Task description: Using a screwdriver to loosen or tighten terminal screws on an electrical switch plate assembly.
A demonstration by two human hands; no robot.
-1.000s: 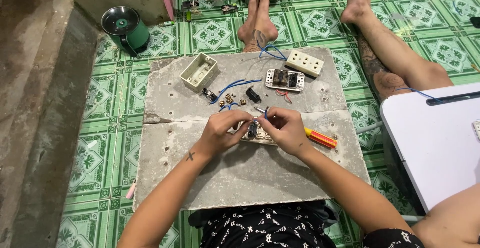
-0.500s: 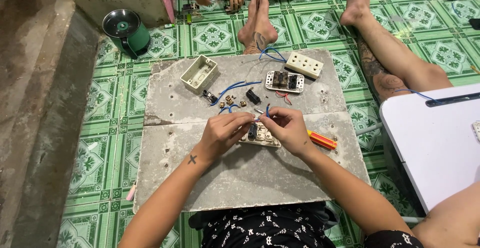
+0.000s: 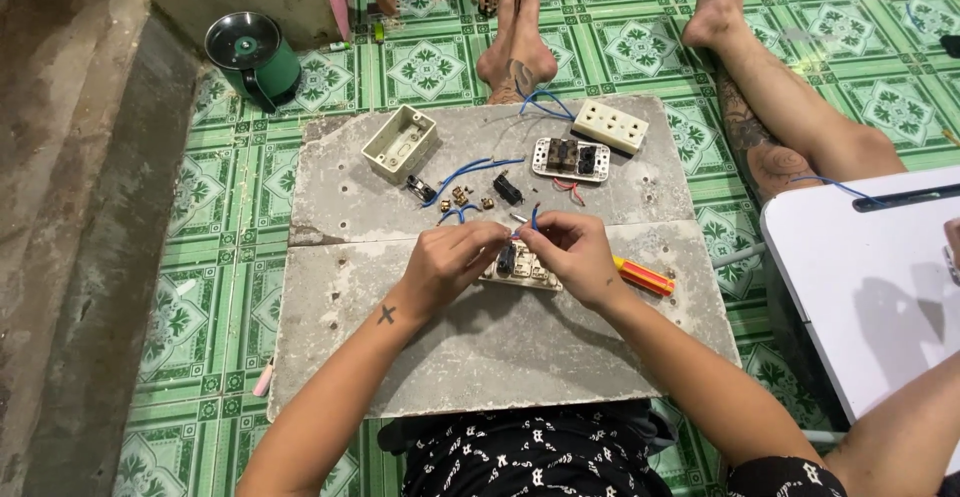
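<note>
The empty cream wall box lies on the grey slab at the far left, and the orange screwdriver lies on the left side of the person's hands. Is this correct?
Not quite. The head view shows the orange screwdriver beside the right hand, not on the left. The empty cream wall box does lie at the far left of the grey slab.

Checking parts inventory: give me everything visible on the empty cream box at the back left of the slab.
The cream mounting box is a shallow rectangular plastic-looking shell, open side up and empty, with small tabs or screw posts at its inner ends. It lies flat, turned at an angle, on the back left part of the grey slab. Nothing touches it except the slab; a blue wire and small loose parts lie just to its right, apart from it. Both hands work nearer the person, away from it.
</note>
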